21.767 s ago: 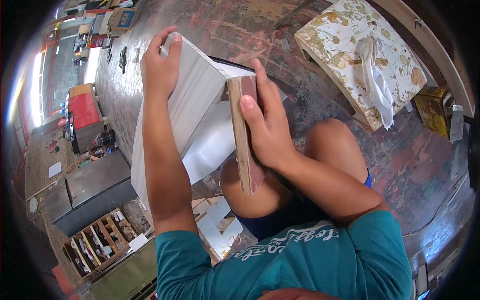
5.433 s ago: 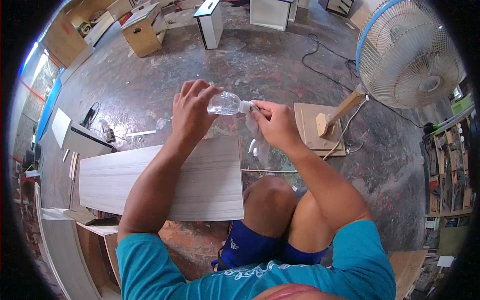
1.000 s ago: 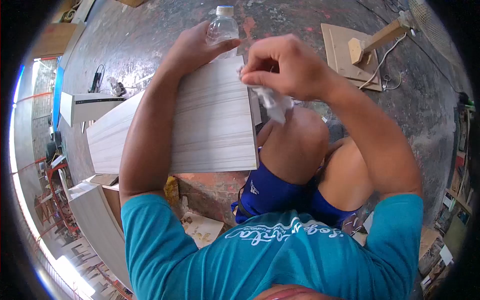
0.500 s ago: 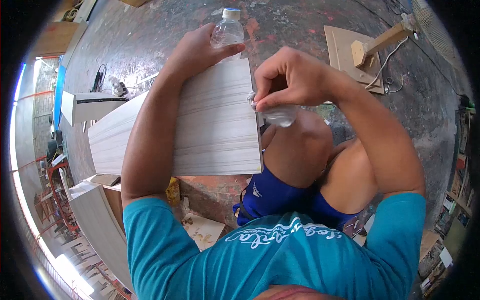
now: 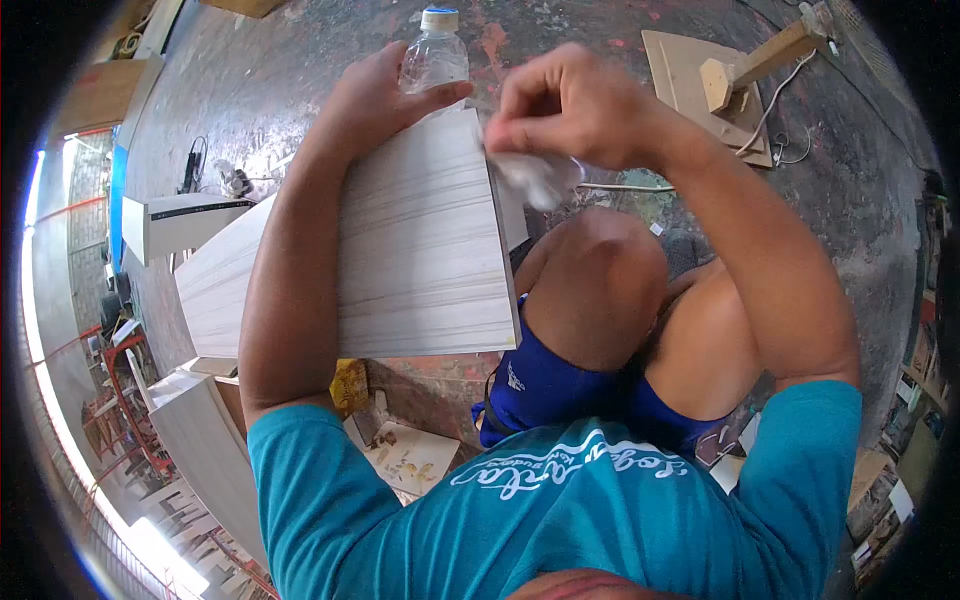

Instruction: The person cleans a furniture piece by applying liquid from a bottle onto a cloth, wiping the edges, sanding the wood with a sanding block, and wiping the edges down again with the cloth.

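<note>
My left hand (image 5: 382,105) is wrapped round a clear plastic bottle (image 5: 436,62) with a blue-and-white cap, at the far edge of a pale wood-grain panel (image 5: 420,240). The bottle's lower part is hidden behind the hand and panel. Fingers pinched, my right hand (image 5: 580,110) holds a whitish, cloth-like wad (image 5: 540,182) beside the panel's right edge. Motion blurs the wad, so its exact material is unclear. The panel lies across in front of me, left of my bent knee (image 5: 595,270).
More pale panels (image 5: 190,430) stand at the lower left, near a yellow bag (image 5: 349,388). A wooden base with a post (image 5: 735,85) stands at the upper right, with a white cable (image 5: 770,115) beside it. A stained board (image 5: 412,455) lies on the floor.
My right hand has moved up and slightly left along the panel's edge, carrying the whitish wad. My left hand still holds the bottle, which sits slightly further left and up in view.
</note>
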Demonstrator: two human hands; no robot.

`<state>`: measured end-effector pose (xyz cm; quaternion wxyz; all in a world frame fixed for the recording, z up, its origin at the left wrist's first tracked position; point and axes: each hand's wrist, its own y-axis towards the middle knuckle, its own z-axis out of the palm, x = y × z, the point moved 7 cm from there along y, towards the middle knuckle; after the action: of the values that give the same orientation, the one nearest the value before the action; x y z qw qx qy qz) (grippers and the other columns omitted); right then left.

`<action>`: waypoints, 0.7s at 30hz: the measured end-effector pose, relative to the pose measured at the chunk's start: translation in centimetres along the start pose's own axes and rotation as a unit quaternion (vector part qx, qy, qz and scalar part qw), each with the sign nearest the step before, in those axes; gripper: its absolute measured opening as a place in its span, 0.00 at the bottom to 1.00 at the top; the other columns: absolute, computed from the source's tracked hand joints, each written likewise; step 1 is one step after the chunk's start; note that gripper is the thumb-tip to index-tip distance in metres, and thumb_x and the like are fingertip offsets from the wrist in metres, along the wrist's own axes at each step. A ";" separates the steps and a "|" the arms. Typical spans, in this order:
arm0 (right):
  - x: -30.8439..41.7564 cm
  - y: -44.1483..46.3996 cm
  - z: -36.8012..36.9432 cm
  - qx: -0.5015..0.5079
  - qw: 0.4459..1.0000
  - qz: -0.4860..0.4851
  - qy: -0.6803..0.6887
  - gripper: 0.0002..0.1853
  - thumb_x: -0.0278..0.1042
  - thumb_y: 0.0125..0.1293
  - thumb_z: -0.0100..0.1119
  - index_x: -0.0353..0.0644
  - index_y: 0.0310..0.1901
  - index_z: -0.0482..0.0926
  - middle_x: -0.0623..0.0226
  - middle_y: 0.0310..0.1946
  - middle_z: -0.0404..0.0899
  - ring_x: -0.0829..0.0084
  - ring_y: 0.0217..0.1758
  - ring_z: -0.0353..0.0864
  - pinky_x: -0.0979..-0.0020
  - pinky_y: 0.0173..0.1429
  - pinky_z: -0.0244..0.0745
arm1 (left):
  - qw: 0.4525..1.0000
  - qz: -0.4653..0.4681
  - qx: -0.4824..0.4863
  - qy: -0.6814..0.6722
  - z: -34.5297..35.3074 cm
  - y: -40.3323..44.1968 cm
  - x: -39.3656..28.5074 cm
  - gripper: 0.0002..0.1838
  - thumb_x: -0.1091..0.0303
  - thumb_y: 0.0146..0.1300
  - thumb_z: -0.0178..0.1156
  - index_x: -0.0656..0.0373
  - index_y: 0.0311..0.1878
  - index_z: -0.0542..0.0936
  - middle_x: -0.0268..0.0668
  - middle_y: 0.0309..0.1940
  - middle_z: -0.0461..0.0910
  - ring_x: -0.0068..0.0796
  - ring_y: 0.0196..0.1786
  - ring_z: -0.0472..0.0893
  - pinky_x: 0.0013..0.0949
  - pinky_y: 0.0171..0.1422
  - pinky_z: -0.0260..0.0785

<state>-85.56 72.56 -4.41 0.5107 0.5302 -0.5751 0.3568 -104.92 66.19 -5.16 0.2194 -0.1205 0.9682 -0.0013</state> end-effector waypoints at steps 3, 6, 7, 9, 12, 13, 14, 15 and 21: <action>-0.1 -0.4 1.1 0.047 0.997 -0.019 0.063 0.08 0.33 0.64 0.75 0.37 0.40 0.91 0.60 0.34 0.91 0.77 0.37 0.87 0.72 0.49 0.81 | 1.000 0.003 -0.001 0.005 0.0 0.1 0.4 0.46 0.28 0.53 0.73 0.67 0.54 0.83 0.57 0.45 0.88 0.54 0.50 0.88 0.47 0.56 0.78; -0.5 -0.1 -0.3 -0.083 0.996 0.022 0.028 0.08 0.30 0.63 0.76 0.34 0.39 0.91 0.60 0.35 0.91 0.77 0.38 0.87 0.72 0.50 0.81 | 1.000 0.008 -0.004 -0.018 0.2 -0.1 0.2 0.47 0.27 0.53 0.73 0.67 0.55 0.83 0.56 0.45 0.88 0.53 0.50 0.88 0.46 0.56 0.78; -0.2 -0.2 0.2 -0.032 0.999 0.014 0.041 0.08 0.30 0.63 0.76 0.34 0.39 0.91 0.60 0.35 0.91 0.76 0.38 0.87 0.72 0.50 0.81 | 0.999 0.011 -0.004 -0.029 0.1 -0.2 -0.2 0.47 0.27 0.53 0.73 0.68 0.55 0.83 0.56 0.45 0.88 0.53 0.50 0.88 0.46 0.57 0.78; 0.5 -0.9 1.4 0.070 0.995 -0.003 0.066 0.09 0.31 0.63 0.76 0.34 0.40 0.91 0.60 0.34 0.91 0.76 0.38 0.87 0.71 0.49 0.81 | 1.000 -0.005 0.001 -0.002 -0.3 -0.4 -0.8 0.46 0.28 0.53 0.73 0.67 0.55 0.83 0.55 0.46 0.88 0.51 0.51 0.88 0.46 0.57 0.78; 0.0 -0.4 0.3 -0.036 0.999 -0.005 0.010 0.08 0.29 0.66 0.74 0.33 0.42 0.89 0.62 0.36 0.91 0.79 0.39 0.87 0.74 0.48 0.81 | 1.000 -0.013 0.010 0.016 -0.2 -0.1 -0.2 0.44 0.29 0.54 0.73 0.66 0.55 0.84 0.53 0.46 0.89 0.49 0.52 0.88 0.44 0.58 0.78; -0.2 -0.3 -0.2 -0.082 0.996 0.006 -0.016 0.08 0.28 0.67 0.74 0.33 0.43 0.88 0.64 0.37 0.90 0.81 0.40 0.86 0.76 0.48 0.80 | 1.000 -0.014 0.015 0.017 0.1 0.0 0.1 0.44 0.29 0.55 0.73 0.65 0.55 0.84 0.52 0.46 0.89 0.49 0.52 0.88 0.44 0.59 0.77; -0.2 -0.3 0.0 -0.083 0.996 -0.003 -0.019 0.07 0.27 0.66 0.74 0.33 0.40 0.87 0.65 0.35 0.90 0.81 0.38 0.85 0.76 0.47 0.80 | 1.000 -0.014 0.021 -0.010 0.3 0.2 0.2 0.44 0.29 0.54 0.73 0.65 0.55 0.84 0.52 0.47 0.89 0.48 0.52 0.88 0.44 0.59 0.77; 0.1 -0.5 0.9 -0.022 0.999 -0.022 0.003 0.07 0.28 0.65 0.74 0.34 0.38 0.87 0.62 0.34 0.90 0.78 0.37 0.86 0.74 0.46 0.80 | 0.999 -0.015 0.028 -0.037 0.4 0.3 0.2 0.44 0.29 0.54 0.74 0.65 0.55 0.84 0.52 0.47 0.89 0.47 0.52 0.88 0.43 0.59 0.77; 1.8 -1.2 1.3 -0.056 0.992 -0.094 -0.057 0.07 0.31 0.63 0.73 0.36 0.35 0.86 0.58 0.29 0.88 0.70 0.34 0.88 0.68 0.43 0.80 | 0.995 -0.029 0.093 -0.020 0.6 0.5 -0.7 0.29 0.48 0.68 0.70 0.60 0.63 0.81 0.43 0.53 0.87 0.38 0.57 0.84 0.39 0.65 0.73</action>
<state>-84.55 70.63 -3.11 0.5372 0.5723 -0.5698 0.2433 -104.13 66.88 -5.44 0.2491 -0.1278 0.9553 -0.0954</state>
